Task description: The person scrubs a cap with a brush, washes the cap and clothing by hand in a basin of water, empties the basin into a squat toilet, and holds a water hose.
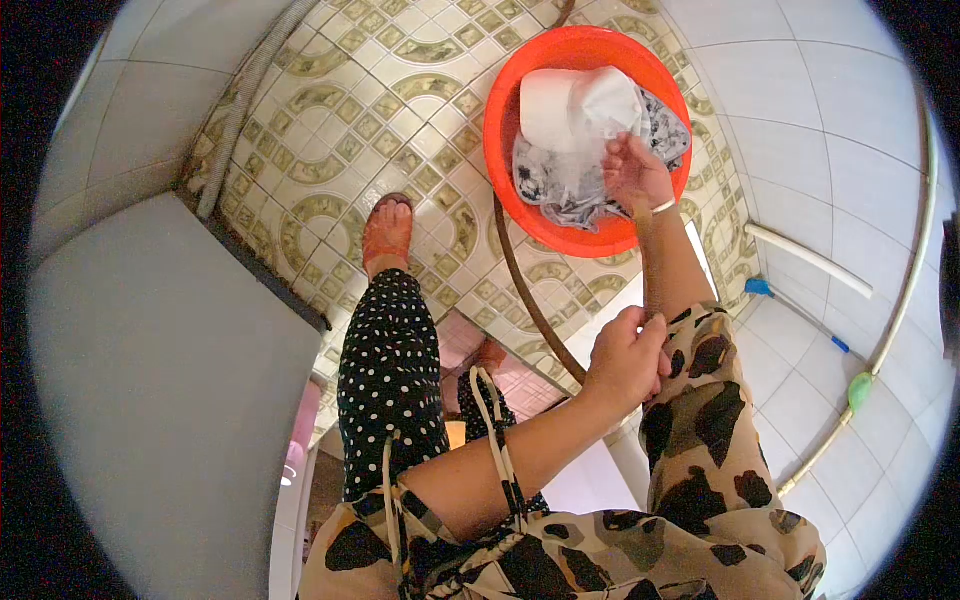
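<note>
An orange-red basin [497, 180] holds wet grey-and-white patterned cloth [540, 180] and a white piece [550, 108] at the top. Over the basin's right part, my right hand [637, 172] has its fingers loosely curled and apart, with a light band at the wrist. Lower down, my left hand [628, 362] is closed beside my right forearm, near the patterned sleeve. From it a brown hose [648, 250] appears to run up along the forearm toward my right palm. A blurred, watery patch lies around the right fingers and the cloth.
Brown hose [525, 290] curves across the patterned tile floor [320, 130] left of the basin. A grey panel [180, 380] stands at the left. White pipe [810, 260], a blue-headed tool [758, 287] and a pale hose [905, 300] are by the right wall.
</note>
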Demonstrator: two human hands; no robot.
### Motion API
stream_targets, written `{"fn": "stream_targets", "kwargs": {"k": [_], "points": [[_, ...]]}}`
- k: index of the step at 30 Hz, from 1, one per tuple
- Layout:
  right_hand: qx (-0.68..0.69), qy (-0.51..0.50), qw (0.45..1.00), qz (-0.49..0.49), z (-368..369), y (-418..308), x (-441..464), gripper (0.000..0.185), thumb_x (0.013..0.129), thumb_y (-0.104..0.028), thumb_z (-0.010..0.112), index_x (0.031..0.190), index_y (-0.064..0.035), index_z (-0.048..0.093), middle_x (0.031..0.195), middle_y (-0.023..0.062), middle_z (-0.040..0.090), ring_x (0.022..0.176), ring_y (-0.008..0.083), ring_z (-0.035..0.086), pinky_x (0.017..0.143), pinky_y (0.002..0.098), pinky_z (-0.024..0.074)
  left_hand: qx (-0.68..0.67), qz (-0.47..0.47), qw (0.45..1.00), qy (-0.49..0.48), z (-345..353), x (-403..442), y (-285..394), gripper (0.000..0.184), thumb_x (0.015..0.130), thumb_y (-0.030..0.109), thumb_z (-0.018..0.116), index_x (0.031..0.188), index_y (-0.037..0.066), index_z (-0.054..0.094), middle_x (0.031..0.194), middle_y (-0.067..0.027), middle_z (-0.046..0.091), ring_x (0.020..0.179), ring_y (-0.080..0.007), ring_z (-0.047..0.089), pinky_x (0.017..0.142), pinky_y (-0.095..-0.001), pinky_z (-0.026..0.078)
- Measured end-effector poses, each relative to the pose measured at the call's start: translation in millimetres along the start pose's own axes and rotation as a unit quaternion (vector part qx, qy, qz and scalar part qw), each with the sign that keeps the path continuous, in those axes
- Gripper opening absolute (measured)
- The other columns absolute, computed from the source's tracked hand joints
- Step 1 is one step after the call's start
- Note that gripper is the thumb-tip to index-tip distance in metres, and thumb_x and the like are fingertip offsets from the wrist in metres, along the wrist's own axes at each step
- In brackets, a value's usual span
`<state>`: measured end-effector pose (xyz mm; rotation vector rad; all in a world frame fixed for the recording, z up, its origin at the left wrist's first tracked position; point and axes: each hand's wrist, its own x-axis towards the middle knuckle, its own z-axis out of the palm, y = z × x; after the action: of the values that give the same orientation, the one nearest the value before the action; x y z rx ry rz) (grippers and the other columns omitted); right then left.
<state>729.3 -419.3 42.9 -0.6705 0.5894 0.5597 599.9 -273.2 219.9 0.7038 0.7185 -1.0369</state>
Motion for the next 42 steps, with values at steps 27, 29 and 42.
{"fn": "stream_targets", "kwargs": {"k": [27,29,42], "points": [[-0.075,0.095,0.992,0.035,-21,26,-26,0.015,0.079,-0.02,0.054,0.085,-0.0067,0.053,0.069,0.004,0.053,0.06,0.015,0.051,0.052,0.0256,0.0449,-0.04,-0.045,0.998,0.037,1,-1,-7,0.022,0.083,0.026,0.04,0.083,0.004,0.045,0.053,-0.0049,0.047,0.033,-0.0113,0.039,0.029,-0.0253,0.029],[-0.062,0.115,0.991,0.037,-19,25,-19,0.015,0.079,-0.022,0.054,0.085,-0.0088,0.053,0.068,0.0026,0.052,0.062,0.0144,0.051,0.054,0.0263,0.0453,-0.035,-0.035,0.997,0.063,-1,0,-11,0.022,0.084,0.027,0.039,0.083,0.005,0.044,0.053,-0.0049,0.047,0.033,-0.0113,0.039,0.03,-0.0248,0.03],[-0.401,-0.01,0.91,0.105,-22,63,14,0.017,0.081,-0.022,0.05,0.084,-0.0063,0.054,0.071,0.0024,0.054,0.058,0.014,0.051,0.053,0.0268,0.0449,-0.087,0.008,0.992,0.094,-2,-5,-14,0.021,0.086,0.026,0.038,0.084,0.006,0.043,0.053,-0.0047,0.047,0.035,-0.0111,0.039,0.031,-0.0253,0.031]]}}
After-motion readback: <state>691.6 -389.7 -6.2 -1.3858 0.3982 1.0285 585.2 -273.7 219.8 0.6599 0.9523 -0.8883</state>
